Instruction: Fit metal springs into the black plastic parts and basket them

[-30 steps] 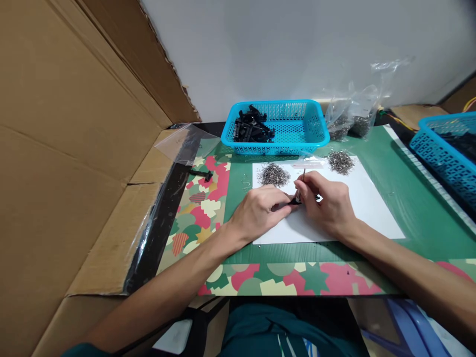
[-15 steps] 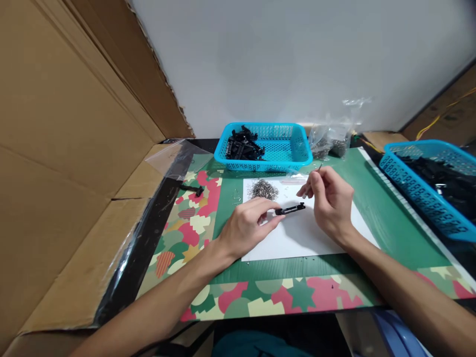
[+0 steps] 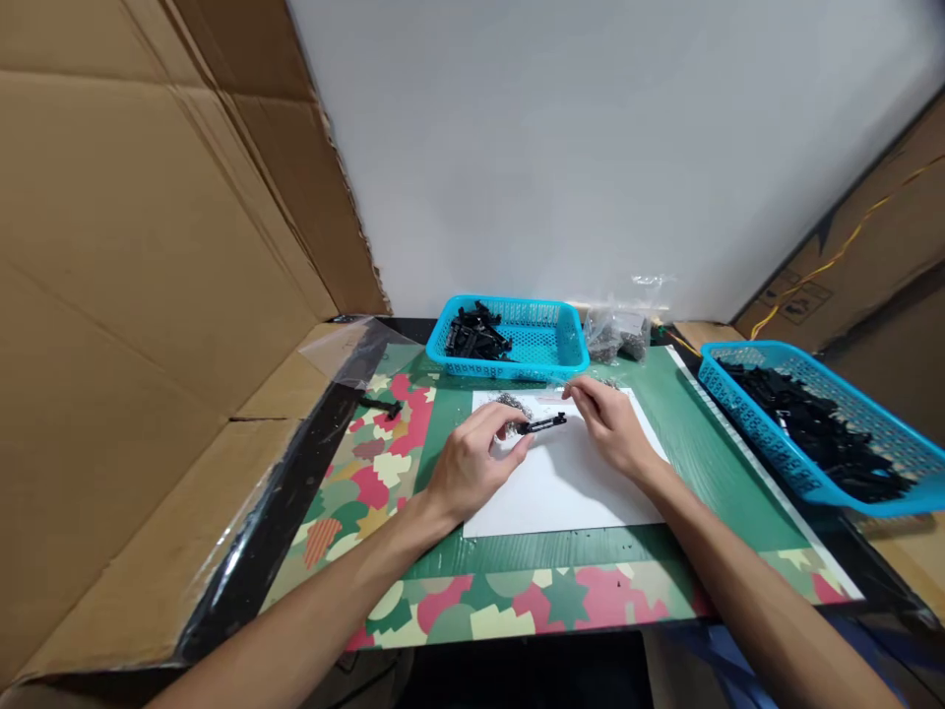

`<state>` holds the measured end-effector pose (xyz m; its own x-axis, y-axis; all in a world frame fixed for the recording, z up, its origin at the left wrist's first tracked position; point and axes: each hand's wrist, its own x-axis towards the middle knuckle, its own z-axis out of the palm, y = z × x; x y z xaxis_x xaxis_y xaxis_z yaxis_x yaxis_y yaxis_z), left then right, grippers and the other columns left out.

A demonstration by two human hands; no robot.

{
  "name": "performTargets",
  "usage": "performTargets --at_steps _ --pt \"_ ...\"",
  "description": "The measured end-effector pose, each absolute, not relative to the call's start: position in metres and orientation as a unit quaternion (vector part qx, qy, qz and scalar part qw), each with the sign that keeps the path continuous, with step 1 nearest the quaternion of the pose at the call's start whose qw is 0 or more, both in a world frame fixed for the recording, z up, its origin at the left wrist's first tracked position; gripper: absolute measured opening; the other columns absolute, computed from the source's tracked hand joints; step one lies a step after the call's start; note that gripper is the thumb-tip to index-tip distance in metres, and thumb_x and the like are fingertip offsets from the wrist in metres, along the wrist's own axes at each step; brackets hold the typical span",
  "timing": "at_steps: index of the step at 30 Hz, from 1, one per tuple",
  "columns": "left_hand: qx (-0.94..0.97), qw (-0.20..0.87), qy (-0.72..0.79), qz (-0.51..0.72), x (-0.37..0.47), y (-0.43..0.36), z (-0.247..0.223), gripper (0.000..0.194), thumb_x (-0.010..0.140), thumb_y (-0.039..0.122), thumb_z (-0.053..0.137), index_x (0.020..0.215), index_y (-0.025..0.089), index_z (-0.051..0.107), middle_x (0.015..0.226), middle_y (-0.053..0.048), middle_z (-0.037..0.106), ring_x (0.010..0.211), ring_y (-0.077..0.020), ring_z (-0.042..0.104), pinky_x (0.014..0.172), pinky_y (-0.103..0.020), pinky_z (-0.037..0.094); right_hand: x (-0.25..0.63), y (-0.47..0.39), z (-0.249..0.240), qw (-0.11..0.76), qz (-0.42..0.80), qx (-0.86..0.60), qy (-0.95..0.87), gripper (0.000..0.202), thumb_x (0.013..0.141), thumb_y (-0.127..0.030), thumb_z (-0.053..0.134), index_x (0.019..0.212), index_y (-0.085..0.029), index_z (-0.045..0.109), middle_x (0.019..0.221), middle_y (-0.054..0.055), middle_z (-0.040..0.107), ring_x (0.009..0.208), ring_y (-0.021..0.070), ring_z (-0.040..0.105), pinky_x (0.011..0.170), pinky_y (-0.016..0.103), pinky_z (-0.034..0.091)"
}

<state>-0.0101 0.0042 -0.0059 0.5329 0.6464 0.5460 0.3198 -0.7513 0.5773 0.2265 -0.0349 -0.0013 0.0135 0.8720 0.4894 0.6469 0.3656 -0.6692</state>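
My left hand (image 3: 472,458) pinches one end of a narrow black plastic part (image 3: 544,423) with a long slot, holding it over a white sheet of paper (image 3: 561,492). The part's free end points right. My right hand (image 3: 609,423) is a little to the right of that end, apart from it, its fingers closed together above the sheet. What those fingers hold is hidden. Just behind my left hand lies a pile of small shiny metal pieces (image 3: 515,402), partly covered by the hand.
A blue basket (image 3: 509,369) with black parts stands at the back, beside clear bags of small pieces (image 3: 620,335). Another blue basket (image 3: 783,458) full of black parts is at right. A lone black part (image 3: 382,405) lies left on the patterned mat (image 3: 369,473). Cardboard (image 3: 148,295) walls the left side.
The view has shifted, bringing more of the right basket into sight. My right hand has turned over and come lower; the thin tool seen in it before no longer shows. My left hand keeps the black part.
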Motion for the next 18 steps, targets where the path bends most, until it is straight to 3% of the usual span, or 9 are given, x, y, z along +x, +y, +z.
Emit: performTargets --at_steps 3,6,9,14,18 --pt "0.813 0.236 0.327 0.420 -0.015 0.007 -0.007 0.011 0.106 0.032 0.055 0.109 0.022 0.057 0.096 -0.002 0.066 0.080 -0.0163 0.064 0.075 -0.029 0.053 0.240 -0.035 0.000 0.455 0.089 -0.585 -0.665 0.027 0.105 -0.036 0.052 0.089 -0.019 0.067 0.072 0.000 0.061 0.063 0.0157 0.052 0.060 0.027 0.038" --pt "0.761 0.301 0.362 0.447 -0.018 0.009 -0.010 0.016 0.109 0.039 0.048 0.112 0.023 0.050 0.096 -0.002 0.064 0.084 -0.0166 0.065 0.077 -0.029 0.053 0.248 -0.032 -0.001 0.389 0.136 -0.598 -0.687 0.026 0.097 -0.035 0.063 0.079 -0.018 0.071 0.062 -0.003 0.053 0.058 0.0138 0.046 0.056 0.025 0.033" --pt "0.727 0.366 0.374 0.444 -0.017 0.008 -0.011 0.020 0.108 0.042 0.050 0.113 0.023 0.045 0.095 -0.002 0.064 0.082 -0.0162 0.065 0.073 -0.028 0.053 0.246 -0.030 -0.003 0.327 0.198 -0.603 -0.700 0.021 0.090 -0.029 0.068 0.075 -0.016 0.075 0.059 -0.004 0.053 0.057 0.0131 0.046 0.055 0.025 0.031" --pt "0.711 0.433 0.370 0.413 -0.013 0.001 -0.010 0.021 0.106 0.043 0.053 0.113 0.024 0.044 0.096 -0.002 0.068 0.081 -0.0154 0.066 0.068 -0.025 0.051 0.235 -0.029 -0.008 0.316 0.242 -0.618 -0.678 0.015 0.085 -0.027 0.072 0.075 -0.017 0.078 0.057 -0.004 0.054 0.054 0.0126 0.047 0.053 0.025 0.030" --pt "0.719 0.443 0.354 0.401 -0.013 -0.001 -0.010 0.022 0.106 0.042 0.053 0.118 0.024 0.051 0.100 -0.004 0.068 0.082 -0.0153 0.065 0.064 -0.023 0.050 0.231 -0.030 -0.011 0.310 0.234 -0.615 -0.686 0.008 0.081 -0.018 0.073 0.077 -0.018 0.080 0.065 -0.001 0.064 0.058 0.0135 0.053 0.057 0.025 0.036"
